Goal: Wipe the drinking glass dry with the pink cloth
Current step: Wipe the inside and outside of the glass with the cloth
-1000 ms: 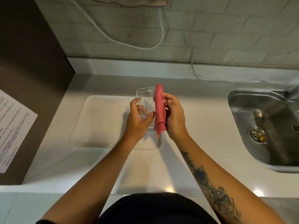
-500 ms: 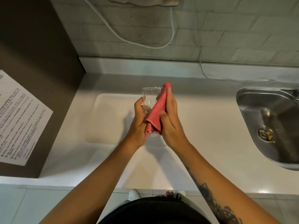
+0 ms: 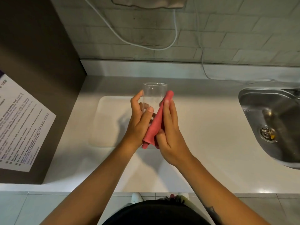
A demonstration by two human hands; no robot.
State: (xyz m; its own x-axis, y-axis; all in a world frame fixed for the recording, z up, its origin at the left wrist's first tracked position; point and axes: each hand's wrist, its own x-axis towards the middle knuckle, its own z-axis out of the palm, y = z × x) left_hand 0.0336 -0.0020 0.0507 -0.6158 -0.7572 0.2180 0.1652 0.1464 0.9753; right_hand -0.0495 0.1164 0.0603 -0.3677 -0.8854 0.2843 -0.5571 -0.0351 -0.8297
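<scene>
Head view: drinking glass (image 3: 154, 96), clear and upright, held above a white countertop (image 3: 203, 127), over a shallow recessed drainer area (image 3: 110, 120). Left hand (image 3: 139, 122) wrapped around the glass's lower left side: thumb laid across the near face, tip about mid-height; other fingers (image 3: 137, 99) curled behind the left wall, partly seen through the glass. Rim and upper part of the glass clear of the fingers. Right hand (image 3: 170, 132) flat against the right side of the glass, fingers straight and close together, pointing away from the body, pressing the pink cloth (image 3: 156, 122) onto the glass wall. Cloth sandwiched between right palm and glass, its top corner poking out just past the right fingertips near the upper right of the glass, its lower end bunched and pinched by the right thumb, hanging below the base of the glass between the two wrists. Stainless sink (image 3: 272, 124) well apart on the right. Dark cabinet side (image 3: 40, 62) on the left, bearing a printed sheet (image 3: 21, 127), text too blurred to read. White cable (image 3: 146, 44) looping across the tiled wall behind.
</scene>
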